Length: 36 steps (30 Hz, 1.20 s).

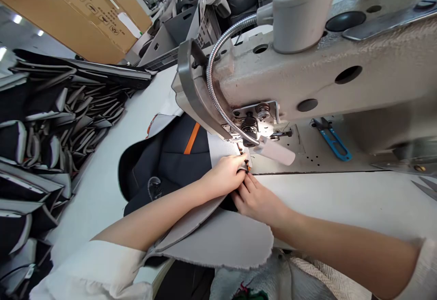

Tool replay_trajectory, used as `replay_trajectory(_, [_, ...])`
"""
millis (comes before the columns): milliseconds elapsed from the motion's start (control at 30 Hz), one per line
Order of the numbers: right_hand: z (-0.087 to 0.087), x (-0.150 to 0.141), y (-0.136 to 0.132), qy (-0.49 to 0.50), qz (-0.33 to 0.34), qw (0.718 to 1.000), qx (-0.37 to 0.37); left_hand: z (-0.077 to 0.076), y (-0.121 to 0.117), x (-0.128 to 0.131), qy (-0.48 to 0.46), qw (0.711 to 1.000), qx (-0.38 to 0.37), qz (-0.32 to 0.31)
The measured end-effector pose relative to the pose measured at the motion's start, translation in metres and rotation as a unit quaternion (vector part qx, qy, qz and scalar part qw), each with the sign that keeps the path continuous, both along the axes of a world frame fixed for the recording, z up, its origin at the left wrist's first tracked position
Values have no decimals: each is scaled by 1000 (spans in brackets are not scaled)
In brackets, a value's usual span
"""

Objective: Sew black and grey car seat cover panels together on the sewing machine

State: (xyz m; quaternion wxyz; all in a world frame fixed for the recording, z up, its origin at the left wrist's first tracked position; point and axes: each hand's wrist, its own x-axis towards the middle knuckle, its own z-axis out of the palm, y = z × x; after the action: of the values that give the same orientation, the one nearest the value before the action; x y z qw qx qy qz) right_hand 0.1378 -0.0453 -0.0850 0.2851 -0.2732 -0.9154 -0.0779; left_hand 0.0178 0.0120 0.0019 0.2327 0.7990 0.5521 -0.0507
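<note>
Left hand (225, 175) and right hand (257, 200) pinch the edge of the dark fabric piece (175, 163), laid partly beneath the sewing machine (249, 79); uneven pulling could misalign its layers.

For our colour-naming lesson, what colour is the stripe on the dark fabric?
The stripe is orange; it shows in the head view.

Head view: looks forward, down, close over fingers (244, 192).

white table (324, 195) | sewing machine (307, 77) | dark fabric piece (177, 168) | stacked panels (85, 104), seemingly padded
</note>
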Motion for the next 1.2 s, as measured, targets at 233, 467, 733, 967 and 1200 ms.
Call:
replay_trajectory(233, [-5,9,17,-2,39,996,-79,-11,6,2,159,982,94,-39])
replay_trajectory(467, [6,12,9,-70,101,984,-127,-14,-14,7,276,946,160,-52])
replay_trajectory(733, [6,8,6,-85,78,983,-144,-21,-12,5,260,951,165,-31])
replay_trajectory(967, [0,8,6,-74,75,986,-129,-16,-8,7,253,960,123,-7])
replay_trajectory(1200, [-3,7,7,-68,76,989,-107,-5,2,5,211,974,84,14])
